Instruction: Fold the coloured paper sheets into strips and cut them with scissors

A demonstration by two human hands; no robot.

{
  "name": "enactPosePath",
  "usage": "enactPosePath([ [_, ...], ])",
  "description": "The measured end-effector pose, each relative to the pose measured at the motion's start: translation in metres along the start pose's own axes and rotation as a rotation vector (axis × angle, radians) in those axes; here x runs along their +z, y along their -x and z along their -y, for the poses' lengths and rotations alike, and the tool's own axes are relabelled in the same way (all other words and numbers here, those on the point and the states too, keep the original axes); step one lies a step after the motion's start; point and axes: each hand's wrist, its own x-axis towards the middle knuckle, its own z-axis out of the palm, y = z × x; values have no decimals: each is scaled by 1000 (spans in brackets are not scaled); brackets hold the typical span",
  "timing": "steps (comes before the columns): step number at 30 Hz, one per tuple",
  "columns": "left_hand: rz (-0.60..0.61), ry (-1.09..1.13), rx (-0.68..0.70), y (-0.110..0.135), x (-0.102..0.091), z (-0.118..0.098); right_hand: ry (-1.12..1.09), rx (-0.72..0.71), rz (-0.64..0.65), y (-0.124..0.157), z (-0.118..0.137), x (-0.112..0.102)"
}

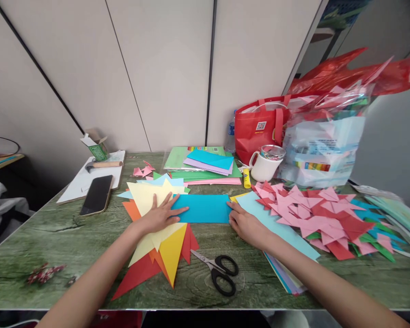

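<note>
A blue rectangle of paper [207, 209] lies flat on the table, its long side running left to right. Spread fingers of my left hand [157, 216] rest on its left end, over a pile of pointed paper pieces in cream, yellow, orange and red [173, 250]. At the right end, my right hand [248, 225] has its fingers curled in and pinches the edge of the blue paper. Under my right wrist is a stack of light blue and other coloured sheets [287, 228]. Black-handled scissors [222, 269] lie between my forearms, blades partly under the pile.
Many folded pink and red paper pieces [317, 214] heap at the right. Behind stand a white mug [264, 166], a glue stick [246, 178], a red bag [259, 127] and stacked paper packs [177, 159]. A phone [97, 195] and hammer [104, 165] lie left.
</note>
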Motion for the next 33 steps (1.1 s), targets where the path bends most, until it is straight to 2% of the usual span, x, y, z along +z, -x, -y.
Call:
enactPosePath([
  [8, -119, 17, -99, 19, 3, 23, 52, -6, -5, -7, 8, -8],
  [11, -147, 42, -96, 18, 1, 23, 92, -44, -30, -13, 26, -17],
  [15, -191, 124, -78, 12, 2, 18, 154, -204, -12, -21, 62, -21],
  [19, -325, 367, -157, 4, -1, 12, 236, -300, 101, -28, 85, -14],
  [24, -619, 865, -249, -8, -18, 2, 260, -348, 64, -31, 79, -12],
  [26, -752, 1142, -292, -12, -24, -1, 167, -305, -49, -33, 69, -20],
  [28, -850, 1424, -332, -14, -27, -3, -56, -235, -303, -38, 59, -35],
  [29, -857, 1556, -335, -15, -27, -4, -219, -195, -460, -40, 54, -43],
  [31, -755, 1751, -290, -15, -26, -7, -584, -118, -688, -46, 48, -57],
  [33, -577, 1817, -194, -13, -23, -12, -939, -10, -723, -50, 45, -61],
])
